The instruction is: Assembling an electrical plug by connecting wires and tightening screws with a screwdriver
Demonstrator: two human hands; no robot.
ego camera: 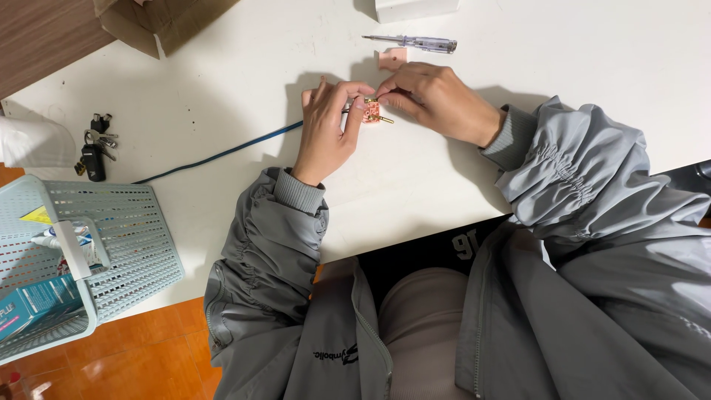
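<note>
So both hands are pinched in tight on a tiny pink plug insert with brass prongs (374, 111), sitting on the white table (222, 74) a bit above the middle of the shot. The left hand (326, 126) has its thumb and forefinger closed on the left side of it, and the right hand (433, 100) comes in from 2 o'clock with its fingertips closed on the top right edge. One brass prong pokes out toward 4 o'clock.

A blue cable (222, 154) runs away from under the left hand toward 8 o'clock. Just at 12 o'clock from the right hand there's a small pink plastic piece (392, 58), and right above that a clear-handled tester screwdriver (415, 43) lying flat.

Further out at 9 o'clock, a bunch of keys with a black fob (95, 148). Down at 8 o'clock is a pale blue plastic basket (133, 244) with boxes in it, hanging off the table edge. Cardboard box (159, 22) at 11 o'clock.
</note>
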